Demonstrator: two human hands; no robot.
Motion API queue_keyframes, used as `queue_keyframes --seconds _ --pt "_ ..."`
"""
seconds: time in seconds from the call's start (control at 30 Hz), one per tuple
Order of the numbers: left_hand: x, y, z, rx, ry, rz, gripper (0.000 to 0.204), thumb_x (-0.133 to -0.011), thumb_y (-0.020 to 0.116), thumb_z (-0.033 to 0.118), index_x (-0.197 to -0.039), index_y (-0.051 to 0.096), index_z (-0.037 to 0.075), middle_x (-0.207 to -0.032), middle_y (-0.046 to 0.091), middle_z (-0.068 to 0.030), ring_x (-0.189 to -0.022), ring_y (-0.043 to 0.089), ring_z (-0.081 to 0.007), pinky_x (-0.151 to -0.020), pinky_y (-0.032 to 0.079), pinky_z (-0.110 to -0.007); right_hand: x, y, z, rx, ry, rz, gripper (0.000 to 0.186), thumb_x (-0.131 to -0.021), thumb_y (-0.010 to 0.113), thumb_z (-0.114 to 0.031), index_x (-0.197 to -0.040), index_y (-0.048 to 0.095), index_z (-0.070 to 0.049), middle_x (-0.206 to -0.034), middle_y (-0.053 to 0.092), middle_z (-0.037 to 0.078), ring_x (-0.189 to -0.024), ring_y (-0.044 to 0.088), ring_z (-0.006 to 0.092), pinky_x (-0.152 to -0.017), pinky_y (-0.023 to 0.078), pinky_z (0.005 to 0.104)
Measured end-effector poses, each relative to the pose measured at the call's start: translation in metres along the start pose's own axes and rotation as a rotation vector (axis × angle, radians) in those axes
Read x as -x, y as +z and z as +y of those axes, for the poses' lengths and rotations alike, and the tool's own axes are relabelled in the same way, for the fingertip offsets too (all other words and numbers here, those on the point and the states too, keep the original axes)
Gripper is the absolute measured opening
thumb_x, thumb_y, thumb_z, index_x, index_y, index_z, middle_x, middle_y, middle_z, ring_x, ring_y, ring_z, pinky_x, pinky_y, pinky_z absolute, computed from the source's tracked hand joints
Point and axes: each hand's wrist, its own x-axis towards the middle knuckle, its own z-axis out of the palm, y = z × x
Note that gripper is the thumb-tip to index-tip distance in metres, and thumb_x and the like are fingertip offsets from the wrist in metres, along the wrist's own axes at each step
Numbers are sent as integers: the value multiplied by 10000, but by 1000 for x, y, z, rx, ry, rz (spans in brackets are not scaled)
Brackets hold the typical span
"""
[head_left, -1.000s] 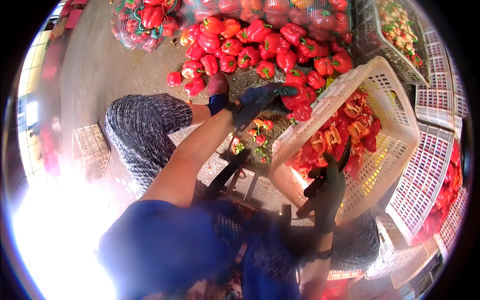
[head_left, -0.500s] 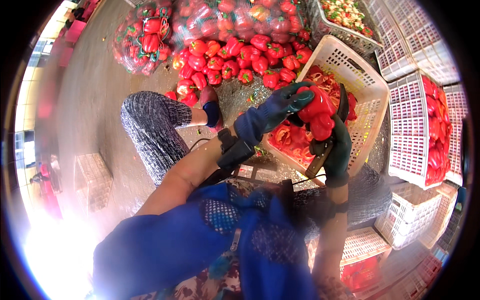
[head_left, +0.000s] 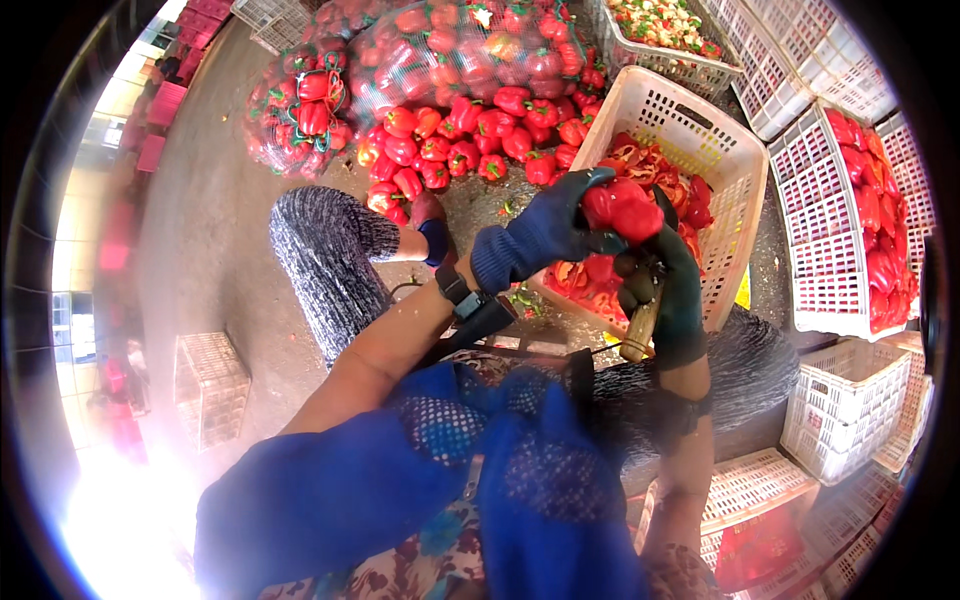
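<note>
A red bell pepper (head_left: 622, 210) is gripped in my left hand (head_left: 560, 225), which wears a blue and dark green glove. My right hand (head_left: 680, 290), in a dark green glove, is closed round the wooden handle of a knife (head_left: 640, 332) and rests against the pepper's right side. The knife's blade is mostly hidden behind the glove and the pepper. Both hands are above the near part of a pale plastic crate (head_left: 735, 215), where cut red pepper pieces (head_left: 590, 285) lie.
Whole red peppers (head_left: 470, 135) lie heaped on the floor beyond my foot, before full mesh sacks (head_left: 450, 55). A crate of pale and green scraps (head_left: 660, 25) stands at the back. Crates (head_left: 820, 220) line the right, one filled with red peppers. Another crate (head_left: 210, 385) sits at left.
The pepper has turned and moved slightly up and left in my hands. The dark curved blade that stood out beside it is now mostly hidden. My view has shifted slightly.
</note>
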Motion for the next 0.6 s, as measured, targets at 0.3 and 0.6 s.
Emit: queue_keyframes --seconds 0.3,0.6 --pt "6 -11 18 1049 -486 -15 471 -944 619 311 -1324 534 47 -1243 616 -108 -1141 605 -242 -930 541 -418 11 9 21 758 -618 10 535 -1032 331 -400 -1287 479 46 -695 598 74 -438 487 114 -460 394 250" --pt "16 -13 2 1054 -399 -49 471 -947 619 313 -1326 538 45 -1262 609 -91 -1123 614 -219 -915 548 -392 8 13 22 927 -654 -67 485 -1007 376 -194 -1429 345 42 -924 608 159 -613 547 182 -563 463 310"
